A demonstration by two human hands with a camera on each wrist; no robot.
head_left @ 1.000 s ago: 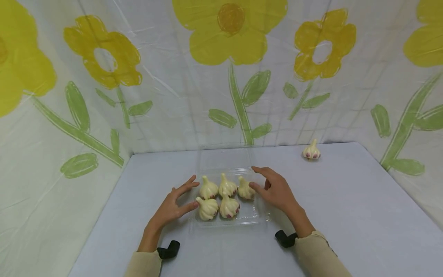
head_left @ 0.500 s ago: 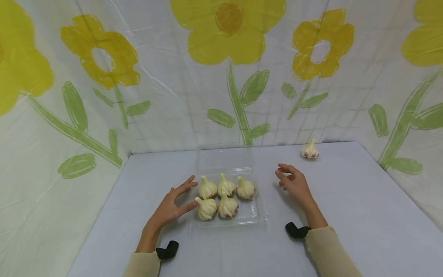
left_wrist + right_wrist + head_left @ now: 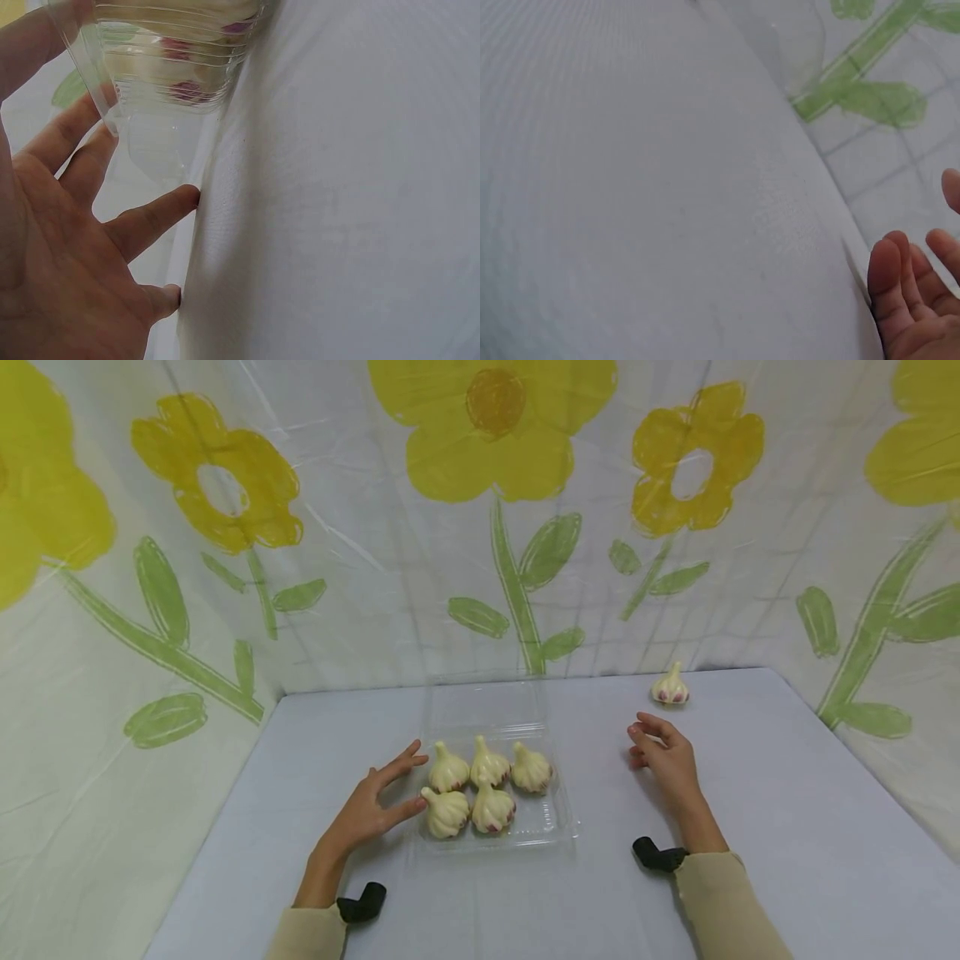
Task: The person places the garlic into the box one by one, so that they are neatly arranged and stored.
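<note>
A clear plastic clamshell box (image 3: 542, 833) lies with its lid (image 3: 487, 703) folded back. Several garlic bulbs (image 3: 491, 810) sit in it in two rows, three at the back and two in front; the front right spot is bare. Fingers spread, my left hand (image 3: 367, 810) rests along the box's left side. In the left wrist view its fingertips reach the clear rim (image 3: 112, 124). To the right of the box, my right hand (image 3: 670, 768) hovers with loosely bent fingers and nothing in it. Beyond that hand a single garlic bulb (image 3: 670, 687) stands near the table's back edge.
A pale cloth covers the table (image 3: 810, 827). Behind it and at both sides hang white plastic sheets printed with yellow flowers (image 3: 495, 410). Each wrist bears a black camera mount (image 3: 362, 903).
My right hand has left the back right garlic bulb in the box and moved right, toward the lone bulb. My left hand has stayed at the box's side.
</note>
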